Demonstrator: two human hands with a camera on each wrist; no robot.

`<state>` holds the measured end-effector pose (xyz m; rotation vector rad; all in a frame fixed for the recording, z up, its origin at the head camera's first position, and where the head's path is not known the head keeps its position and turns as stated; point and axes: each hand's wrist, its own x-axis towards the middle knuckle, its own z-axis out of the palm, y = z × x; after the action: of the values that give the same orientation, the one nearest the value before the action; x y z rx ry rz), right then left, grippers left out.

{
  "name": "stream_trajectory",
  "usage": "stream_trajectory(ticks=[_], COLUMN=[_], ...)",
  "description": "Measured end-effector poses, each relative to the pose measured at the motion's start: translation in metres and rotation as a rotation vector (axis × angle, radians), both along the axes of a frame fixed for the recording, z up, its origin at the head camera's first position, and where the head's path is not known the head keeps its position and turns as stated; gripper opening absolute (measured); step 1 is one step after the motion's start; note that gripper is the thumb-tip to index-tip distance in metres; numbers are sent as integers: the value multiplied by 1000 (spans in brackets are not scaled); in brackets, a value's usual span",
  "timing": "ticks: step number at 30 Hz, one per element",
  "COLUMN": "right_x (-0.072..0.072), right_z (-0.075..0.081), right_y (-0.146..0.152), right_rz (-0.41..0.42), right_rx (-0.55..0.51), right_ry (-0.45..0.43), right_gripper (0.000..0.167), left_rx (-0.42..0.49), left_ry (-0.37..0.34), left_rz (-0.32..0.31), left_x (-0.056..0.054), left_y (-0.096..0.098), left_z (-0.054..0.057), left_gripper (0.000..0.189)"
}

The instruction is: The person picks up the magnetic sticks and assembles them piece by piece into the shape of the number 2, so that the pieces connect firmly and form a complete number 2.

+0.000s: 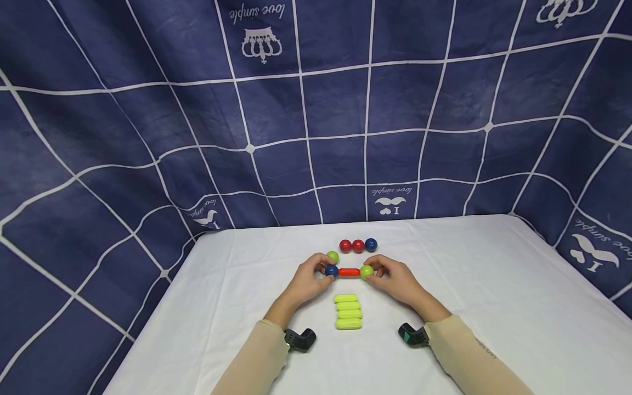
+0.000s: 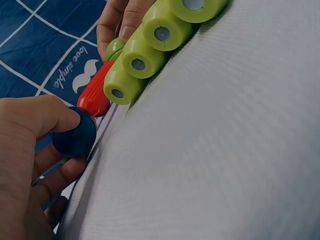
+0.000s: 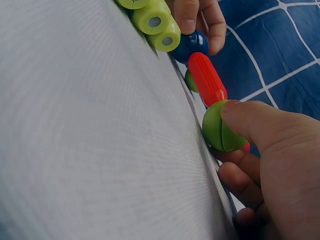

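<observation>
In the head view a red rod (image 1: 349, 272) lies between a blue ball (image 1: 331, 270) and a green ball (image 1: 366, 271), touching both in one line. The left hand (image 1: 307, 281) pinches the blue ball between thumb and fingers. At the other end, the right hand (image 1: 396, 278) pinches the green ball the same way. The left wrist view shows the thumb on the blue ball (image 2: 76, 134) with the red rod (image 2: 95, 92) beyond it. In the right wrist view the thumb presses the green ball (image 3: 220, 127), which has a seam around it.
Several yellow-green rods (image 1: 348, 312) with grey end discs lie side by side nearer the person. Behind the hands are two red balls (image 1: 351, 246), another blue ball (image 1: 371, 244) and a loose green ball (image 1: 333, 257). A blue checked curtain (image 1: 336, 159) hangs behind the white-covered table (image 1: 222, 263).
</observation>
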<state>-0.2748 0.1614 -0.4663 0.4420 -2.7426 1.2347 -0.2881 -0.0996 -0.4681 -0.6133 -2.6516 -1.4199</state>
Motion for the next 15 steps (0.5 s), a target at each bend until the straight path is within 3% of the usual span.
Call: stream_trajectory(ticks=[6,15], right_x=[-2,-1], right_z=[-1,-1], right_y=[0,0], right_rz=[-3,-7], right_rx=[9,21], right_ry=[4,30], right_gripper=[31,33], left_rx=[-44,-38], left_ry=[21,0], left_rz=[1,-7], left_x=[0,1], left_y=[-1,0], left_z=[0,0], left_gripper=[33,31])
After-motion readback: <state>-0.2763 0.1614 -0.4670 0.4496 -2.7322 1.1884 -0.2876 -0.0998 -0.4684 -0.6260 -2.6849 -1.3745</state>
